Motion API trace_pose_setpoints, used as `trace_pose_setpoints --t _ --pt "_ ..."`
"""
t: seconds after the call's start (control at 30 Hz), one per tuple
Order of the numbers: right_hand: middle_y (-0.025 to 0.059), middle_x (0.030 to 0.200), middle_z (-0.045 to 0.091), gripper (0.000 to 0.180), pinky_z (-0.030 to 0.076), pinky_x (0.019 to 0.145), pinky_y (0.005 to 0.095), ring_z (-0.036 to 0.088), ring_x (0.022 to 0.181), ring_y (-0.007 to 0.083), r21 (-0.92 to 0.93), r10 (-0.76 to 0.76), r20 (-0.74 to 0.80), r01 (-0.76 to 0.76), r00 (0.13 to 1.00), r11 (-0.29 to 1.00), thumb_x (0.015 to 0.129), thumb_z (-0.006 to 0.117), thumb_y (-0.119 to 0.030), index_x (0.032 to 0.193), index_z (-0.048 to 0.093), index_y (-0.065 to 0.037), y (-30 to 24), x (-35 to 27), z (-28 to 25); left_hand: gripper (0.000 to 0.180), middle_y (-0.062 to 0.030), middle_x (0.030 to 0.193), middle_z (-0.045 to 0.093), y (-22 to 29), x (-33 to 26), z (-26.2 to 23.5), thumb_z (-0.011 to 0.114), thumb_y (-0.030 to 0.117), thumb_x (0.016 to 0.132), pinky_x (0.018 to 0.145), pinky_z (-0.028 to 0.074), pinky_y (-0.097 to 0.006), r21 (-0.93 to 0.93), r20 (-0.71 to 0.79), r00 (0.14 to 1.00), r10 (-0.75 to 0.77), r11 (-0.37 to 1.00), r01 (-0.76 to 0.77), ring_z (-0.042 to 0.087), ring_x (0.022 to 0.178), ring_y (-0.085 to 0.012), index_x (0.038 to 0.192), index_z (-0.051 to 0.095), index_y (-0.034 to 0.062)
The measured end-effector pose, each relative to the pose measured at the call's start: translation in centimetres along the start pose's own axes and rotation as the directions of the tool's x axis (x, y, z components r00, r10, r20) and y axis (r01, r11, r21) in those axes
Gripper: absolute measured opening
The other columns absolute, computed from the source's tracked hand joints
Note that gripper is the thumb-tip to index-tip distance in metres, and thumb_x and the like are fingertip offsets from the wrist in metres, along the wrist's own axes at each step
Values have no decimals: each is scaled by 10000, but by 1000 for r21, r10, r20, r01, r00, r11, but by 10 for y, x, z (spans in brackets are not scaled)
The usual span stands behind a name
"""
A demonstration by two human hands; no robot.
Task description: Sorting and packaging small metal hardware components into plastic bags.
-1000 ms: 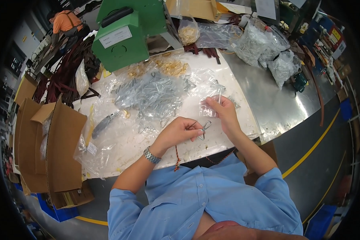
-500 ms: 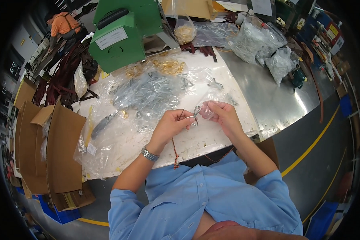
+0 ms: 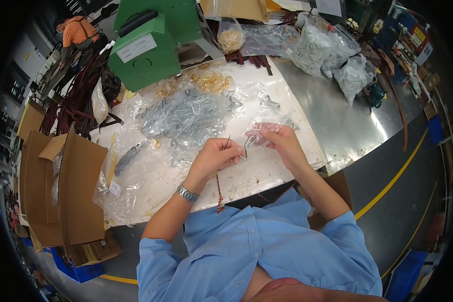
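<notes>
Over the white board, my left hand (image 3: 215,158) pinches a bent silver wire piece (image 3: 245,150) between thumb and fingers. A thin dark pointed thing sticks up from that same hand. Below it, an orange-and-black cord (image 3: 219,195) hangs over the board's near edge. My right hand (image 3: 286,146) is closed on a small clear plastic bag (image 3: 256,131), whose film meets the wire piece; whether the piece is inside it I cannot tell. Beyond my hands lies a heap of silver wire pieces (image 3: 186,118) under clear plastic, with loose ones to its right.
Gold-coloured metal parts (image 3: 209,81) lie behind the heap, beside a green machine (image 3: 146,50). Open cardboard boxes (image 3: 83,189) stand at the left. Clear bags of parts (image 3: 355,78) sit on the metal tabletop (image 3: 312,95). A person in orange (image 3: 78,31) bends over at the far left.
The silver wire piece has tilted and sits lower by my left fingertips. The plastic in my right hand has spread leftward over its upper end. My left hand has barely moved.
</notes>
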State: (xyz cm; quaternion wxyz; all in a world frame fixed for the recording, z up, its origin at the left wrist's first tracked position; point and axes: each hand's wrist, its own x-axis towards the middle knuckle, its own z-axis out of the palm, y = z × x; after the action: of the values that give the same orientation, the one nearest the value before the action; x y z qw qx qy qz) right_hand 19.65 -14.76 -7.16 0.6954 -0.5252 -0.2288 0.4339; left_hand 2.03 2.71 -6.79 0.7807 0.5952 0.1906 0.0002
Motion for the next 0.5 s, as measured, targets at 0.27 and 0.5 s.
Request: trace_pose_setpoints --t 0.27,0.5 --pt "140 1246 751 405 566 1012 330 727 1111 178 52 43 30 -44 999 998 1025 699 -165 1375 623 23 12 -22 36 169 -13 737 696 -2 2 -1 738 152 1003 427 262 -191 -41 -49 999 -10 999 8 413 471 0 935 746 -3" --pt "133 1158 771 448 582 980 324 742 1053 171 34 0 -25 1 1000 999 986 728 -109 1399 600 9 16 -13 30 129 -40 840 725 6 1 -12 721 117 1004 435 274 -180 -116 43 999 8 993 -3 424 493 1 1058 733 0"
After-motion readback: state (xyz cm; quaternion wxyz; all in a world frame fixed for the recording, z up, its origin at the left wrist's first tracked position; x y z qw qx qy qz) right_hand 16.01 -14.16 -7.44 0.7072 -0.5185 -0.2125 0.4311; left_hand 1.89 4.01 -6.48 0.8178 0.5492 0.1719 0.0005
